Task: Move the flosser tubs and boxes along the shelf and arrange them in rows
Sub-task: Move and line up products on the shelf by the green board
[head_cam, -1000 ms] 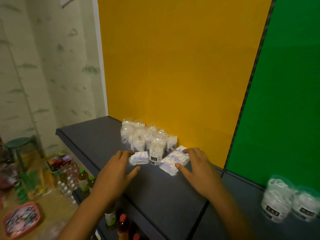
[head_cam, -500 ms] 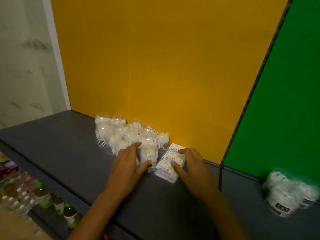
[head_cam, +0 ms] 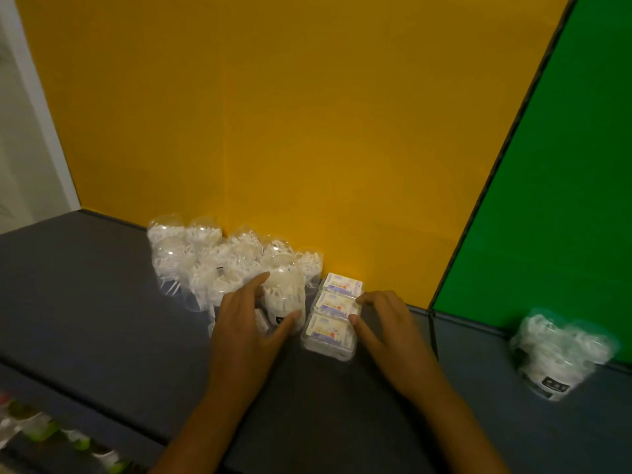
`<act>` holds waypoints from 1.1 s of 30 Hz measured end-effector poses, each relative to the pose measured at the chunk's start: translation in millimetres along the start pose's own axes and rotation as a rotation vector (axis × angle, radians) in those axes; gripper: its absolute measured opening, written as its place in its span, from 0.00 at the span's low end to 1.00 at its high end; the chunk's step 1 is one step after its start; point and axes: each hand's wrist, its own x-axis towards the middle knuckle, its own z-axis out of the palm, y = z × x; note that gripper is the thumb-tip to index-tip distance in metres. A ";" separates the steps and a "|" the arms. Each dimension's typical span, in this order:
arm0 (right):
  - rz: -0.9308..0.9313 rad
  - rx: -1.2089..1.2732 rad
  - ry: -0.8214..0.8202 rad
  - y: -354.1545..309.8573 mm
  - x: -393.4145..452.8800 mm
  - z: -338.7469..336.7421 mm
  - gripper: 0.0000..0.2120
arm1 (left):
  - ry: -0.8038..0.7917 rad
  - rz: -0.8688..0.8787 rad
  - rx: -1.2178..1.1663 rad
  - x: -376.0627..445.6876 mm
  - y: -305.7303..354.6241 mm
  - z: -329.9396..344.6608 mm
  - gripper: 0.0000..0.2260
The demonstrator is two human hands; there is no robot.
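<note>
head view: left hand [head_cam: 246,323] spread wide, thumb and forefinger bracketing the nearest flosser tub [head_cam: 285,295] at the near right of the tub cluster [head_cam: 219,261]. right hand [head_cam: 383,323] open, fingertips touching the right edge of 3 boxes [head_cam: 337,311] in a near-far row. both on the dark shelf [head_cam: 85,302]. 2 tubs [head_cam: 561,354] far right.

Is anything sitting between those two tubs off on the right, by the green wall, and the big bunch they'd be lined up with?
Yes. The row of three flosser boxes and the right hand beside it lie between the stray tubs and the tub cluster.
</note>
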 end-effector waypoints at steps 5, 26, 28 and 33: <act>-0.002 -0.016 -0.062 -2.0 0.3 3.0 0.13 | 0.136 0.050 -0.237 -0.8 10.4 -7.7 0.32; 0.104 0.228 -0.244 -2.3 -6.1 -9.4 0.22 | -0.010 -0.033 -0.484 -8.3 20.8 -12.1 0.22; 0.129 0.300 -0.227 -3.6 -12.6 -11.3 0.23 | -0.022 -0.009 -0.457 -10.7 24.9 -13.1 0.22; 0.220 0.452 -0.156 -5.7 -41.2 -22.9 0.21 | -0.075 0.007 -0.497 -24.4 42.8 -15.4 0.27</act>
